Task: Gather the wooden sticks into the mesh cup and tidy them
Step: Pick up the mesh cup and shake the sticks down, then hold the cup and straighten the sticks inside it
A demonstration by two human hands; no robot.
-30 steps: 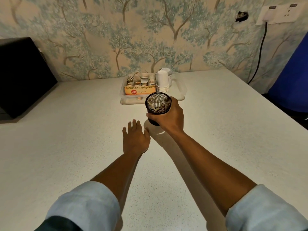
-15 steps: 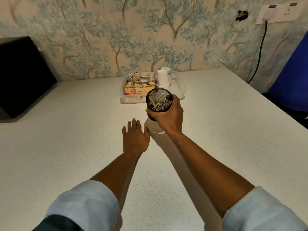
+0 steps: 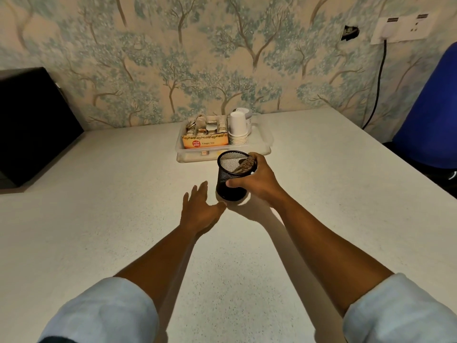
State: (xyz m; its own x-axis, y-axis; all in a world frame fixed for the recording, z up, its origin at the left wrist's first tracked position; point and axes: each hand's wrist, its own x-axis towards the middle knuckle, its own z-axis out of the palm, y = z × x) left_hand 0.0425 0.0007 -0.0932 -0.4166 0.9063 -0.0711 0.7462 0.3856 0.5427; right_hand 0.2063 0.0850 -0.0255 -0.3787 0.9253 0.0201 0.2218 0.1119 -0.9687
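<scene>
A black mesh cup [image 3: 228,181] stands upright on the white speckled table [image 3: 123,219], just in front of a clear tray. Several wooden sticks [image 3: 243,165] lie bunched inside it, leaning toward its right wall. My right hand [image 3: 257,180] wraps the cup from the right, thumb on the front wall and fingers over the rim. My left hand [image 3: 199,210] rests flat on the table just left of and below the cup, fingers apart, holding nothing.
A clear plastic tray [image 3: 265,142] behind the cup holds a tea-bag box [image 3: 205,142] and a stack of white paper cups [image 3: 238,129]. A black box [image 3: 32,125] sits at the far left. A blue chair [image 3: 430,115] and a hanging power cord [image 3: 377,95] are at the right.
The cup was tilted and held up in my right hand; now it is lower and upright on the table. The sticks have shifted to the right side. My left hand stayed put.
</scene>
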